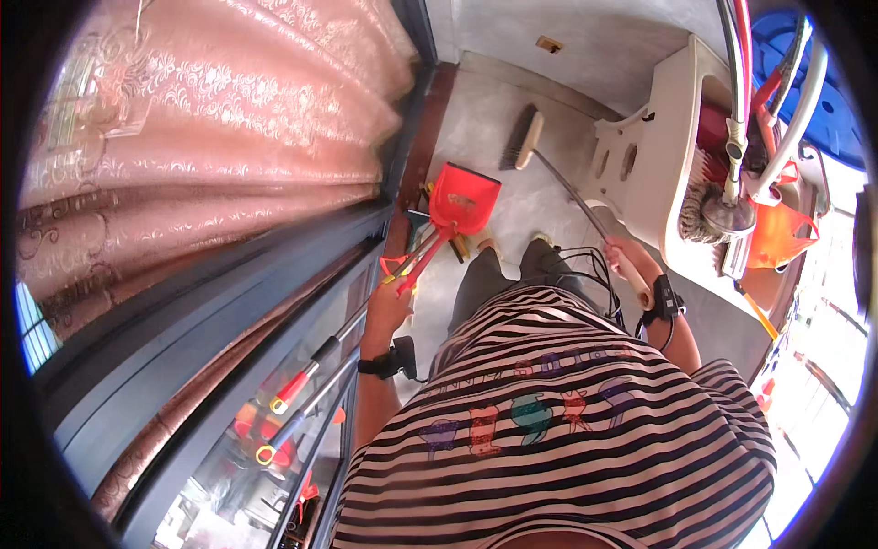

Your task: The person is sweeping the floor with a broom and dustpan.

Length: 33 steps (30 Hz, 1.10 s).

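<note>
My left hand (388, 309) is closed round the end of the red handle of a dustpan (465, 198). The dustpan's wide scoop points away from me, and its dark front lip is at the far side. In my right hand (627, 260) is the pale grip of a long-handled broom (569, 187), the fingers wrapped round it. Its wooden head with dark bristles (521, 139) rests on the floor, to the right of the dustpan and apart from it. Whether the dustpan touches the floor I cannot tell.
Left of me runs a grey door frame (229, 274) with a pink curtain (256, 110) behind it. Long poles with red and blue ends (297, 389) lean there. At the right stands a white sink unit (654, 146) with hoses, a scrubber and an orange bag (777, 236).
</note>
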Available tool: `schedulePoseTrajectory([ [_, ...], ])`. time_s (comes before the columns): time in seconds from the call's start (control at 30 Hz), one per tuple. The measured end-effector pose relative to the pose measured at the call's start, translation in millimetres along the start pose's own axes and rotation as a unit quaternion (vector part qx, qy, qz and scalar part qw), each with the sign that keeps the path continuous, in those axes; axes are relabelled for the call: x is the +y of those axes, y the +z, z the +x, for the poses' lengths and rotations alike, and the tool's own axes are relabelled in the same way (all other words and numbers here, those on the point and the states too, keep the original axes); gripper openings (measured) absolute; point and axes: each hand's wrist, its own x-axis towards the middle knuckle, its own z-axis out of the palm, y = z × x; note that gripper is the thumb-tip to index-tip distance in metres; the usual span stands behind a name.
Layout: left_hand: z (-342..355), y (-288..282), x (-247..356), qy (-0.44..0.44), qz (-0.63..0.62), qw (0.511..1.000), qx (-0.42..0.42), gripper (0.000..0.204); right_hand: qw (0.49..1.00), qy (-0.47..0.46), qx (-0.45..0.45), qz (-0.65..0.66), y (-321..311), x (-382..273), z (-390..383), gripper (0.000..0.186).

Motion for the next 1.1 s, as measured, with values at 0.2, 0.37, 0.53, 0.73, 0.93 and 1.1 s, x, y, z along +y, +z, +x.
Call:
schedulePoseTrajectory([
  [0.2, 11.4, -18.8, 24.4, 0.005, -0.005, 1.0, -0.019, 0.033, 0.977, -0.098, 0.155, -0.106, -5.7, 5.3, -19.9, 0.024],
  [0.37, 11.4, -22.2, 13.6, -0.047, -0.042, 0.998, -0.019, 0.032, 0.995, -0.052, 0.069, -0.053, 21.3, -1.7, -23.7, 0.03],
  [0.53, 13.9, -22.3, 24.0, -0.103, -0.111, 0.988, -0.019, 0.032, 0.998, -0.031, -0.038, -0.038, 75.7, -27.9, 6.8, 0.034],
  [0.73, 18.5, -11.9, -1.6, -0.104, -0.102, 0.989, -0.028, 0.033, 0.945, -0.129, -0.056, -0.294, 157.4, -84.2, 88.4, 0.015],
  [0.93, 22.4, -26.9, 33.4, -0.14, -0.125, 0.98, -0.068, 0.036, 0.942, -0.177, -0.045, -0.282, 100.5, -121.2, 161.3, 0.026],
  [1.1, 40.0, -21.1, 42.9, -0.145, -0.132, 0.978, -0.066, 0.033, 0.944, -0.225, -0.121, -0.208, 45.7, -115.5, 113.3, 0.018],
])
